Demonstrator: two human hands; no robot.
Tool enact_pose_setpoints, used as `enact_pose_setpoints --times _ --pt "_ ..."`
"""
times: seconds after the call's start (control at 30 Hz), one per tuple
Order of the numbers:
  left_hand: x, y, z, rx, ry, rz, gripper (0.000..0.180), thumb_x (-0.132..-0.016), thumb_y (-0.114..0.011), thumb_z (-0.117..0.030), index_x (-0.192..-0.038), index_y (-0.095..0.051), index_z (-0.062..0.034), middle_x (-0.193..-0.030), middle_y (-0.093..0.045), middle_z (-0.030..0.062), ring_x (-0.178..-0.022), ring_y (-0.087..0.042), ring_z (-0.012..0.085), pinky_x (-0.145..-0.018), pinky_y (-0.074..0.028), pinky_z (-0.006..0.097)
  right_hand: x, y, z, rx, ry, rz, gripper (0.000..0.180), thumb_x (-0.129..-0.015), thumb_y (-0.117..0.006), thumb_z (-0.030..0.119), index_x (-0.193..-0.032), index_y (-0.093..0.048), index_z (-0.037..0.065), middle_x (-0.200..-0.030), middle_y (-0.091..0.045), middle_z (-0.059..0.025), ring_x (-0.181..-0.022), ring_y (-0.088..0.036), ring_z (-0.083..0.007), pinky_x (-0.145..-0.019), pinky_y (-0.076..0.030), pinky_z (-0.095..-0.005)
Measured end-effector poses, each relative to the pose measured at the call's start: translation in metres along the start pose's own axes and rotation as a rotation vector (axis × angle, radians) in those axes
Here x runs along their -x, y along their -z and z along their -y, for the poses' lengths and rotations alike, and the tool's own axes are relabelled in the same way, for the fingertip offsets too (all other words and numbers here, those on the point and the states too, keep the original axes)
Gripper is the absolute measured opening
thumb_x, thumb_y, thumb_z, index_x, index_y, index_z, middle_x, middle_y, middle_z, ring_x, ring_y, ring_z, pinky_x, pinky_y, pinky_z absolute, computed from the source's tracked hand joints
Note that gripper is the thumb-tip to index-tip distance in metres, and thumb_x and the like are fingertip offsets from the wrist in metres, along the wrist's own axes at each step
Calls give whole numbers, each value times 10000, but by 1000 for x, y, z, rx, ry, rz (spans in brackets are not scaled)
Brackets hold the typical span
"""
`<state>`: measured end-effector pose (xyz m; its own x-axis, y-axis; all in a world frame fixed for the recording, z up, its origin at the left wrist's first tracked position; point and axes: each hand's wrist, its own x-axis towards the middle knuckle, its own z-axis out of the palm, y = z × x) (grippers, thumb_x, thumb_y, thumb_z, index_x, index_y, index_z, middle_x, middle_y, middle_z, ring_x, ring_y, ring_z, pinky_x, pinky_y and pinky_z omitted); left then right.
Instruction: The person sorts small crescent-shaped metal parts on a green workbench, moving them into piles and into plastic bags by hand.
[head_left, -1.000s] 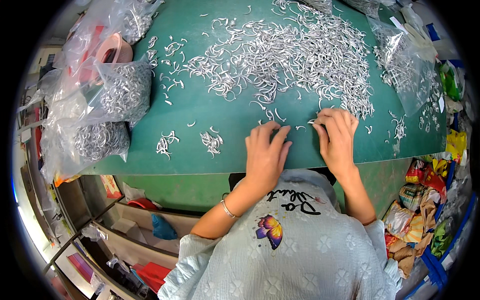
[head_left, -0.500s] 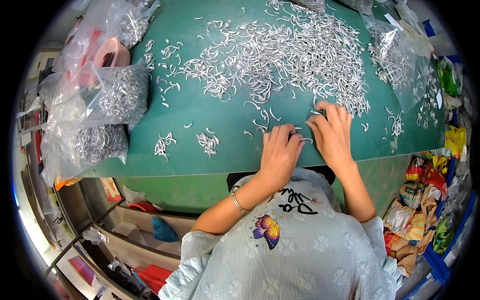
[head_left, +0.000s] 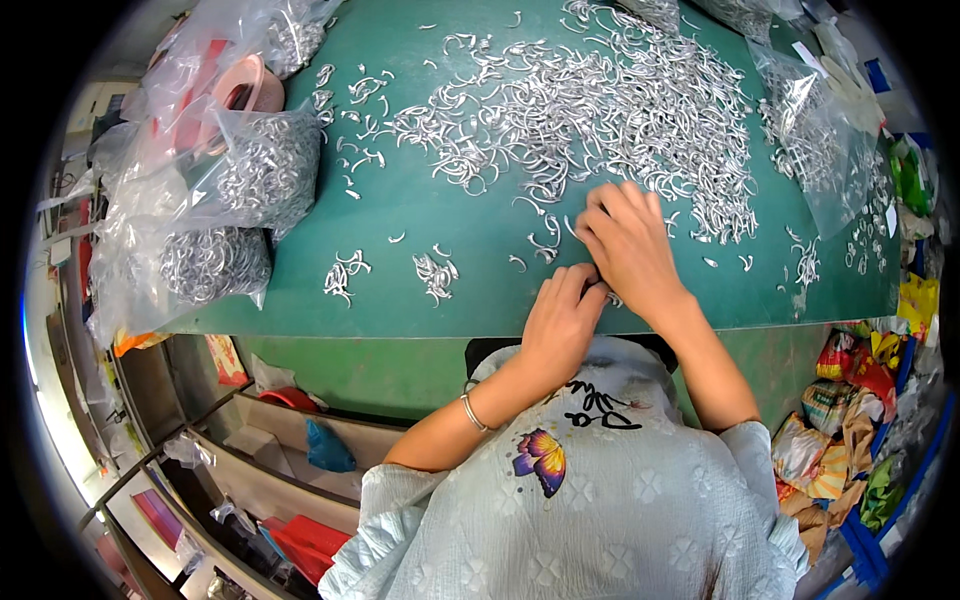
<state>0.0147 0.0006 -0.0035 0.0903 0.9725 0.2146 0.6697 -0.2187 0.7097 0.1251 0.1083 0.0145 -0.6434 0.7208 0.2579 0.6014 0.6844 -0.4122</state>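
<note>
Hundreds of small curved metal hooks lie scattered over the green tabletop, thickest at twelve o'clock from the person's hands. The right hand is the nearer one: it lies flat at the heap's near edge, fingers spread a little and pointing toward eleven o'clock, pressing on loose pieces rather than pinching any. The left hand sits just at its seven o'clock, touching it, fingers curled near a few hooks; whether it holds one I cannot tell. Each hook is thin, shiny, bent like a crescent. Two small clusters lie at nine o'clock, and clear bags of the same parts beyond.
</note>
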Motion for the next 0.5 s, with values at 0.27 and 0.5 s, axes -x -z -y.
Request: enact_pose_setpoints --times 0.27,0.5 --pt "15 8 3 -31 17 -96 237 -757 -721 -18 -978 -644 -52 -946 -555 90 -815 -531 263 -681 -414 373 20 11 13 73 -56 -21 168 -784 -687 91 -934 -630 41 -918 -534 -53 -889 -490 -247 -773 -369 -368" --pt "27 9 9 23 -46 -82 246 -744 -712 -25 -978 -637 -42 -1051 -581 98 -941 -557 273 -746 -431 385 54 13 19 -444 -125 156 157 -802 -670 26 -954 -638 5 -914 -606 -111 -878 -575 -278 -776 -459 -387"
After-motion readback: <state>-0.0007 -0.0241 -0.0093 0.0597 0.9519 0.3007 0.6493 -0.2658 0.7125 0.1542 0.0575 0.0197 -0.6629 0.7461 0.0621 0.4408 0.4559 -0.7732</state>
